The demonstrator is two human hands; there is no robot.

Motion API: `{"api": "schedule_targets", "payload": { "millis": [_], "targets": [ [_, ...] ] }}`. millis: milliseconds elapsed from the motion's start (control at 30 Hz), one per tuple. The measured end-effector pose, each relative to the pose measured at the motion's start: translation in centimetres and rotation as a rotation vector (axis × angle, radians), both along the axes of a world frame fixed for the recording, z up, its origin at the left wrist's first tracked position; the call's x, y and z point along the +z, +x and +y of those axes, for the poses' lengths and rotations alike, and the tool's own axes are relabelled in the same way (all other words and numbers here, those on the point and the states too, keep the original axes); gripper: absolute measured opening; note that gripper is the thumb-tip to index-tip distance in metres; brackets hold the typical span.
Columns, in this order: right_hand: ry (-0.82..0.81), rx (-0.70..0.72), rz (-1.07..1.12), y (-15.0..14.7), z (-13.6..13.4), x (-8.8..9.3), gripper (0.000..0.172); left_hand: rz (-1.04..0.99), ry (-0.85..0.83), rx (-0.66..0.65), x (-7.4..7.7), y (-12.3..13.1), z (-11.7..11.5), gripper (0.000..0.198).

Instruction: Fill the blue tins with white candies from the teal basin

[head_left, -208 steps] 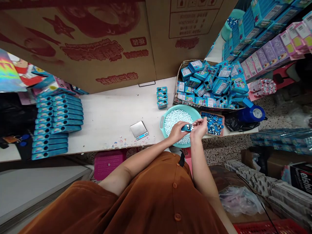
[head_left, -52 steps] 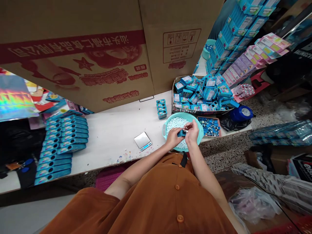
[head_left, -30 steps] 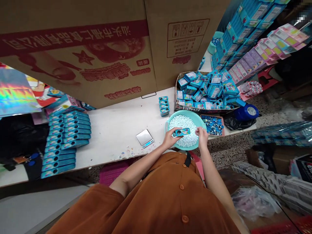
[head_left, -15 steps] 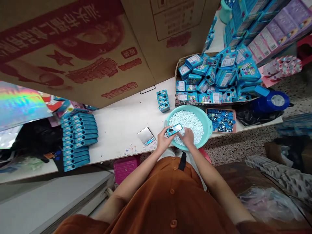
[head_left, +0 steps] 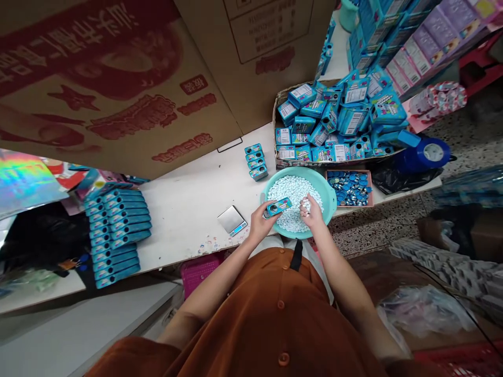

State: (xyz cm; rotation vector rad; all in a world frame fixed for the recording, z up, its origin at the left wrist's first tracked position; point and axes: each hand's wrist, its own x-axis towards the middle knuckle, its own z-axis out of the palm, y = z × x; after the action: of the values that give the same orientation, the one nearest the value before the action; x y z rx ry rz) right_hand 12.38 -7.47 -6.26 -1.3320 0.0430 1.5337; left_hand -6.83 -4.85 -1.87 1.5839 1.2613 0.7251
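My left hand (head_left: 261, 222) is closed round a small blue tin (head_left: 279, 206) with a dark round opening at its left end, held over the left part of a mint-green basin (head_left: 334, 201). White candies (head_left: 293, 222) fill the basin's bottom. Above the right side of the candies, my right hand (head_left: 313, 212) has its fingers curled round several white candies (head_left: 305, 206). Left of the basin lies a small digital scale (head_left: 231, 220) with a bare silver plate. A short row of blue tins (head_left: 257, 162) stands behind the basin on the table.
A carton (head_left: 279, 162) heaped with blue tins stands behind the basin. To its right is a tray (head_left: 370, 188) of blue and silver caps. Stacked blue tins (head_left: 118, 230) stand at left. A large cardboard box (head_left: 204, 68) rises at the back of the white table (head_left: 181, 209).
My right hand has lifted from the candies and moved right, now with candies in its fingers. The blue tin in my left hand has turned, showing its printed face. The camera view has shifted slightly.
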Motion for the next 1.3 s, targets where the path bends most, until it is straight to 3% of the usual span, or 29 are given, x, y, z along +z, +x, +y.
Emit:
{"api": "schedule_targets", "payload": {
  "millis": [100, 200, 333, 533, 800, 1300],
  "targets": [
    [0.140, -0.165, 0.229, 0.4, 0.7, 4.3, 0.023, 0.012, 0.025, -0.071, -0.5, 0.3, -0.3, 0.038],
    [0.235, -0.291, 0.250, -0.4, 1.1, 7.8, 0.024, 0.013, 0.085, -0.150, -0.8, 1.1, -0.8, 0.038],
    [0.239, -0.332, 0.131, -2.7, 1.1, 10.1, 0.032, 0.005, 0.168, -0.239, -0.3, 2.1, -1.3, 0.039],
    [0.265, -0.320, -0.067, -5.2, 0.2, 10.2, 0.032, 0.030, 0.184, -0.290, 1.1, 2.6, -1.6, 0.043],
    [0.332, -0.303, -0.314, -5.5, 0.4, 10.8, 0.036, -0.010, 0.188, -0.256, 1.9, 3.2, -1.5, 0.042],
    [0.357, -0.254, -0.401, -4.3, 1.5, 11.6, 0.043, -0.020, 0.168, -0.152, 2.1, 5.1, -1.4, 0.046]
  ]
}}
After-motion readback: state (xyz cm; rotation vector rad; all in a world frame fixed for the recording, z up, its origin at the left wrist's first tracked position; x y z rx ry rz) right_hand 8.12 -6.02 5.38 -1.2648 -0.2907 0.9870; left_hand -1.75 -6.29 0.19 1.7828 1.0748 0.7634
